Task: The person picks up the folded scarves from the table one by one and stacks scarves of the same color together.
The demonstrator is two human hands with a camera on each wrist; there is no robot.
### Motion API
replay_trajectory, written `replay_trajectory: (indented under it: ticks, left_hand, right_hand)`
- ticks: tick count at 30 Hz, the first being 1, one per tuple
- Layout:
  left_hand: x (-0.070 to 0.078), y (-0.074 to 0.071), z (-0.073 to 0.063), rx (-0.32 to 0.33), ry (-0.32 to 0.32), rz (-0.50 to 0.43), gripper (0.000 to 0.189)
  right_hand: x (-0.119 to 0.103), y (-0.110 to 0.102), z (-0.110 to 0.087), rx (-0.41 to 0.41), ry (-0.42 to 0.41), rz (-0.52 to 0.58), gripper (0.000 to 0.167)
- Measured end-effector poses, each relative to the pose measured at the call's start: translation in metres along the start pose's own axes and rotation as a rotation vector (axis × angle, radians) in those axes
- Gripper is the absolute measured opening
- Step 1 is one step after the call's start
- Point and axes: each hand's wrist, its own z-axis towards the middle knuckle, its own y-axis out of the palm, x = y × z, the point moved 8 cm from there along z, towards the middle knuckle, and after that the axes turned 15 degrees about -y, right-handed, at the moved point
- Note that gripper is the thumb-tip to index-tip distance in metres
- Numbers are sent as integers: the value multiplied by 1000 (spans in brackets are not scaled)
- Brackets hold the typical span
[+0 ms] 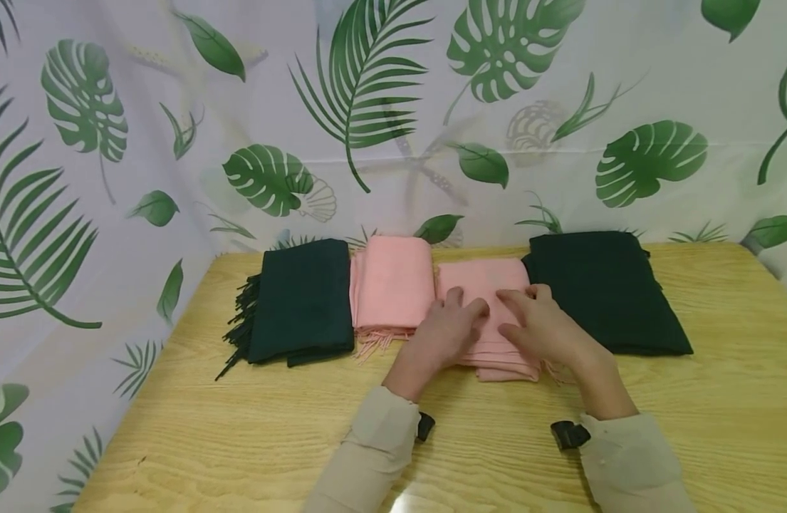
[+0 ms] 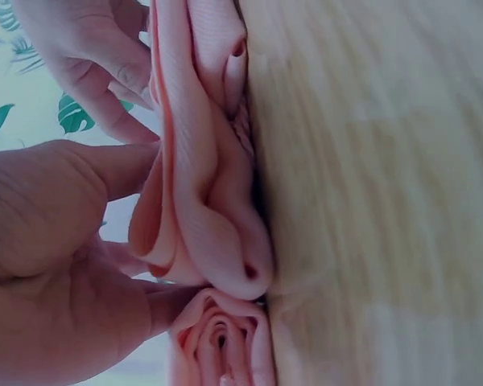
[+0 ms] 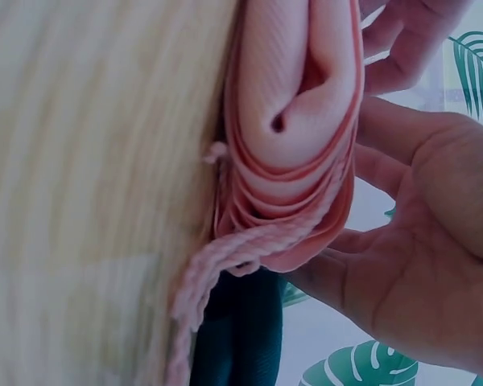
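Note:
Both hands are over a folded pink scarf [image 1: 486, 278], the right-hand one of two pink scarves in the head view. My left hand [image 1: 447, 331] lies across its left side, fingers spread and slightly bent. In the left wrist view, the left thumb [image 2: 129, 169] touches the scarf's folded edge, and a finger reaches down beside the neighbouring pink scarf [image 2: 221, 346]. Over the right side is my right hand [image 1: 547, 328], its fingers spread too. The right wrist view has its fingertips at the layered folds [image 3: 306, 185], above a twisted pink fringe [image 3: 241, 241].
Left of the hands lies the other folded pink scarf [image 1: 396, 281], its fringe toward the front. A dark green fringed scarf [image 1: 303, 299] is beyond it. A larger dark green folded cloth [image 1: 605, 292] adjoins on the right. The wooden table [image 1: 239, 434] meets a leaf-print backdrop [image 1: 393, 192].

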Motion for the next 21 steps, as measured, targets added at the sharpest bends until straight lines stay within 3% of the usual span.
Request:
replay_trajectory:
  ticks: [7,21]
  left_hand:
    - [-3,8,5,-122,-15,-77,52]
    - [-4,12,5,-137,5,-48,49]
  right_hand:
    - [5,5,2,-41,-11,72,64]
    - [4,7,2,-75,-27,46,63]
